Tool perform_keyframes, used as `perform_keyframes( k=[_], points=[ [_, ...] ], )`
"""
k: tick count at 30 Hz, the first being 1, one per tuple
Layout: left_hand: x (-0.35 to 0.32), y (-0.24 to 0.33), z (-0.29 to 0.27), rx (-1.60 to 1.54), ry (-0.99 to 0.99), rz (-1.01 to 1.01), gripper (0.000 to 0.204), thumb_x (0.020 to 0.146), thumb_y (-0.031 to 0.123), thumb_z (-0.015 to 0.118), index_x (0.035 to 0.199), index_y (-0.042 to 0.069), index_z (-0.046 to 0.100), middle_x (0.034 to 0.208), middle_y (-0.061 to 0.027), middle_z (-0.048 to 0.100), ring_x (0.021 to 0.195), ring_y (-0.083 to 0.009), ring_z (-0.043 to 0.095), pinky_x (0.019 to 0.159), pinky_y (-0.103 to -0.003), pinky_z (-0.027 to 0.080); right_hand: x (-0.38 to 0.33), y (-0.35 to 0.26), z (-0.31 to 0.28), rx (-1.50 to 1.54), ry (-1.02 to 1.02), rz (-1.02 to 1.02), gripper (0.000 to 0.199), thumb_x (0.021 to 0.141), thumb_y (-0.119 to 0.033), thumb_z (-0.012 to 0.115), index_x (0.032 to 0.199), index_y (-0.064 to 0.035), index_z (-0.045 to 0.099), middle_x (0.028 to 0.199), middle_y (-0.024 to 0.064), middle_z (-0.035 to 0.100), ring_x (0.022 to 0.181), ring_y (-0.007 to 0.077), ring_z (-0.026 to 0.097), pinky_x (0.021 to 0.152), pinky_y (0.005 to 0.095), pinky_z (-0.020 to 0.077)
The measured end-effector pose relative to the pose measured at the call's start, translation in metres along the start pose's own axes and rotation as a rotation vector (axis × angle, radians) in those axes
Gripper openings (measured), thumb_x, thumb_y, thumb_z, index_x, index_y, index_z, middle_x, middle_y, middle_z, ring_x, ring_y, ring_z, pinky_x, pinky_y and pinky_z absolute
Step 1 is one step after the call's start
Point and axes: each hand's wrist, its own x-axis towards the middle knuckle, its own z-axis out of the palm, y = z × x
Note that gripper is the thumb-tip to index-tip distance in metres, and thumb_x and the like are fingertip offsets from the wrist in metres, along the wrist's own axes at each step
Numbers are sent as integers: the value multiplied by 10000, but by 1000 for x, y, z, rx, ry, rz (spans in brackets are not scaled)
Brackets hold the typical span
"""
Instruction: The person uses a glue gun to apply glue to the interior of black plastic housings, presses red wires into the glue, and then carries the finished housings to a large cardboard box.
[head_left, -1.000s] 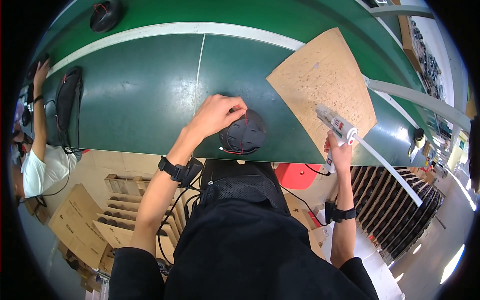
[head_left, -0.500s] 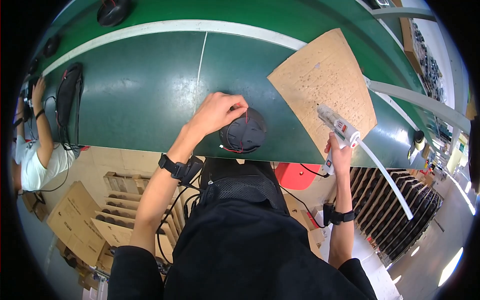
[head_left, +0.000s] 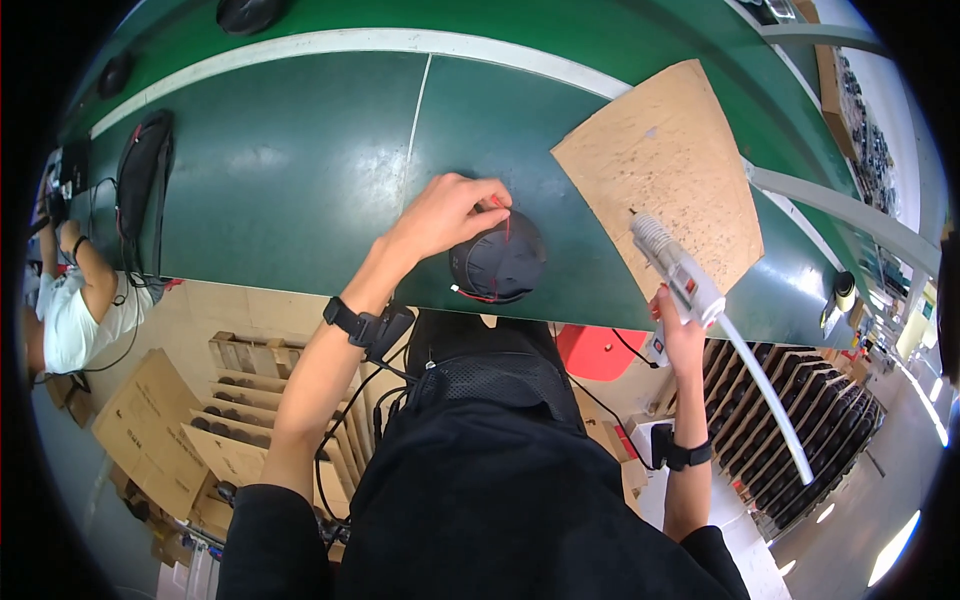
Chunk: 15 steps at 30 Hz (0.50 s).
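Observation:
A round black housing (head_left: 497, 262) sits near the front edge of the green worktable, and a thin red wire (head_left: 508, 236) runs across it to a small white connector at its lower left. My left hand (head_left: 452, 212) reaches over the housing's upper left rim, thumb and fingertips pinched on the wire. Off to the right, my right hand (head_left: 682, 335) grips a white hot glue gun (head_left: 684, 276) by its handle. Its nozzle points up and left over a brown cardboard sheet (head_left: 672, 165); a long whitish glue stick (head_left: 770, 405) trails from its back.
Beyond a white strip, a green belt (head_left: 400, 18) carries more black round parts (head_left: 248, 14). At left lie a black bag-like item (head_left: 143, 185) and a co-worker's arm (head_left: 95, 275). A red stool (head_left: 600, 352) and racks of black parts (head_left: 790, 425) stand below the table.
The glue gun has tipped, its glue stick swinging down and left. My left hand keeps its pinch on the red wire. The whole view has shifted slightly, and the co-worker's arm has moved lower.

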Motion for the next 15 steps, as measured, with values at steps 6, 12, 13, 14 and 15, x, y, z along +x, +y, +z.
perform_keyframes(
  k=[6,12,13,14,15],
  points=[
    [15,3,-2,22,-64,32,125,895,190,743,938,75,722,840,-101,758,746,-263,725,677,-354,557,-34,1,32,-486,-288,-739,140,776,-95,746,776,-25,624,730,126,597,635,257,624,570,337,490],
    [14,1,-1,61,-61,27,152,881,228,757,916,84,723,821,-92,757,729,-260,725,669,-355,555,-52,-20,75,-432,-289,-793,186,716,-102,723,853,-2,648,750,111,547,626,295,603,520,398,478],
    [14,1,0,61,-52,35,150,881,227,757,914,85,723,818,-91,756,735,-260,727,671,-355,557,-54,-19,79,-445,-270,-782,190,713,-106,727,854,-3,652,750,108,548,625,293,602,517,397,475],
    [13,0,0,62,-42,43,148,881,226,757,913,86,722,815,-90,756,741,-260,730,673,-355,559,-55,-19,82,-458,-251,-770,194,710,-111,731,855,-5,655,749,104,549,623,291,600,514,397,472],
    [13,-1,1,63,-43,44,148,881,226,757,913,86,722,815,-90,756,741,-260,730,673,-355,559,-57,-18,84,-456,-242,-763,198,709,-112,734,860,-7,661,749,103,548,626,291,601,517,396,470]
  ],
)
